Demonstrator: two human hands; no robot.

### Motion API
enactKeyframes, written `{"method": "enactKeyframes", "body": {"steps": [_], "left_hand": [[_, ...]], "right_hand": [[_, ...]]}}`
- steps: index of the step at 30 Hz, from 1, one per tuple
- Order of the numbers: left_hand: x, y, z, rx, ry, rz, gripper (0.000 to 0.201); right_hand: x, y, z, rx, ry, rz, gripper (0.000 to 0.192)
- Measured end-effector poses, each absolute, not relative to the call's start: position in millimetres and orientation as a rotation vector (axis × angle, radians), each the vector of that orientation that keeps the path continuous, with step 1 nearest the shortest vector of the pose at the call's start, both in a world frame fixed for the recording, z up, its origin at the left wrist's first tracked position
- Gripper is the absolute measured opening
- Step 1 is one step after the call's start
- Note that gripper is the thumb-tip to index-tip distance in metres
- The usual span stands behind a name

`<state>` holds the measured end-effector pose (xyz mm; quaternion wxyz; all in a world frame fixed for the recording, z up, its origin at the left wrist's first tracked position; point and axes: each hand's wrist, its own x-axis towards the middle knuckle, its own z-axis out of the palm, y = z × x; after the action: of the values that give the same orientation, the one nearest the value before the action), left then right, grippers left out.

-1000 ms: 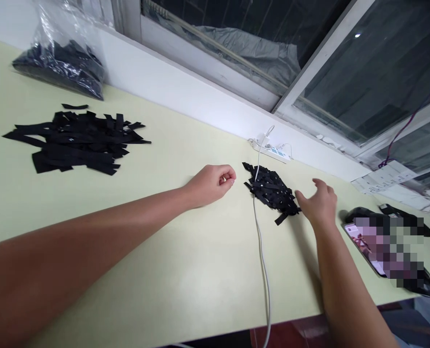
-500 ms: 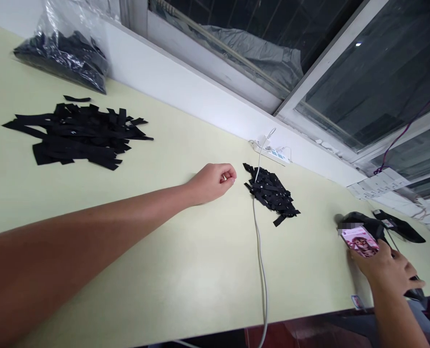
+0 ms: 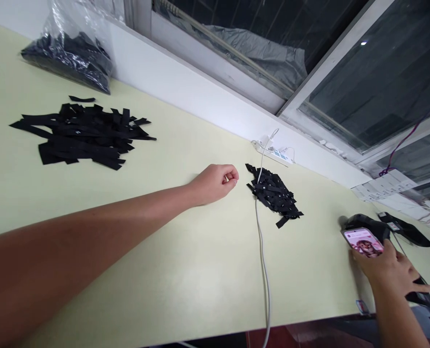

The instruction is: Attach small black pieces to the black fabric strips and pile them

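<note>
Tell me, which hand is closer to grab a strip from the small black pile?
Left. The left hand rests curled right beside the small pile of black strips; the right hand lies on the phone.

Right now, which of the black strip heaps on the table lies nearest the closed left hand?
The small heap crossed by the white cable, just beyond the left hand; the big heap and bagged strips lie far off.
</note>
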<state>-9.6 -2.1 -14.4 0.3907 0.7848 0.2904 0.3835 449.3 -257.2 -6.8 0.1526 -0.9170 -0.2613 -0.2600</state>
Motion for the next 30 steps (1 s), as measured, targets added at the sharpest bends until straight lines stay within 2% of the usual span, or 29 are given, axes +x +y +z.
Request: {"method": "enactKeyframes", "body": {"steps": [2,6,11,15,18,22,27,30], "left_hand": [[-9.9,-2.1,-13.5,1.995,0.739,0.970,0.011],[-11.1,-4.3,-11.8,2.033,0.746,0.968,0.011],[-13.8,-12.6,-12.0,2.169,0.801,0.904,0.015],[-29.7,-1.0,4.9,2.495,0.988,0.790,0.019],[-61.7,26.3,34.9,2.712,1.315,0.448,0.025],[-117.5,67.0,68.3,2.558,1.828,-0.007,0.033],[-155.8,93.2,66.2,2.376,1.978,-0.020,0.043],[-158.8,96.6,58.6,2.384,2.007,0.010,0.030]], "right_hand": [[424.5,-247.5,-0.7,-2.608,-0.636,-0.819,0.106],[346.6,-203.5,23.2,-2.316,-1.042,-0.952,0.079],[210.1,-128.0,48.8,-1.912,-1.591,-0.527,0.051],[131.5,-93.3,36.1,-1.646,-1.714,-0.275,0.036],[120.7,-88.2,18.3,-1.643,-1.718,-0.221,0.031],[142.7,-86.8,7.5,-1.764,-1.631,-0.138,0.029],[161.3,-77.8,7.6,-1.838,-1.550,-0.101,0.030],[162.4,-76.1,6.4,-1.848,-1.563,-0.068,0.029]]}}
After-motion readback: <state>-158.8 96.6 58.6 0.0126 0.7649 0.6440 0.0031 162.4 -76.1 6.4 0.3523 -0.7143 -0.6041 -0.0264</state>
